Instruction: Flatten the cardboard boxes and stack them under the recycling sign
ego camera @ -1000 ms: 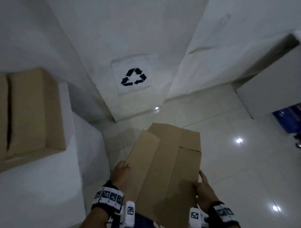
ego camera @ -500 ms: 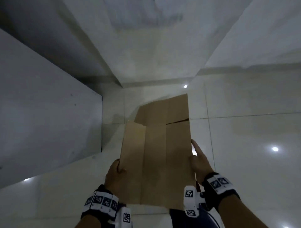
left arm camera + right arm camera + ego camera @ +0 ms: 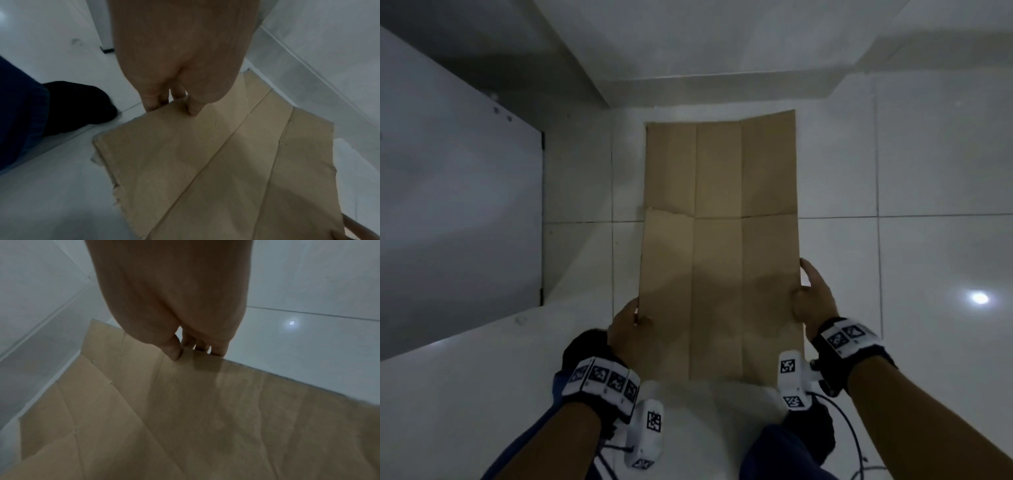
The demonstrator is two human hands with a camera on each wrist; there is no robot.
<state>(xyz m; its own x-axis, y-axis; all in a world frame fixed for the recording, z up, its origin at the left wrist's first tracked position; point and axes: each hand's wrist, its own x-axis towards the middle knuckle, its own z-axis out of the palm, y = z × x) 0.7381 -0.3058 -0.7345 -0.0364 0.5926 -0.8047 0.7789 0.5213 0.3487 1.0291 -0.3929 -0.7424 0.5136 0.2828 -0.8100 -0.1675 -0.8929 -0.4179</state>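
— What's underfoot?
— Glossy white tiled floor (image 3: 893,171); a grey cabinet panel (image 3: 458,212) at my left, bare tiles right.
— The box?
— The flattened brown cardboard box (image 3: 719,246) reaches the wall's foot; my left hand (image 3: 628,325) and right hand (image 3: 813,298) pinch its side edges.

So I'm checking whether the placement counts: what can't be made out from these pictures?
- Recycling sign: in no view, cut off above the head view's top edge.
- Floor under the flattened cardboard: covered by it.
- Left hand and right hand fingers below the sheet: hidden by it.
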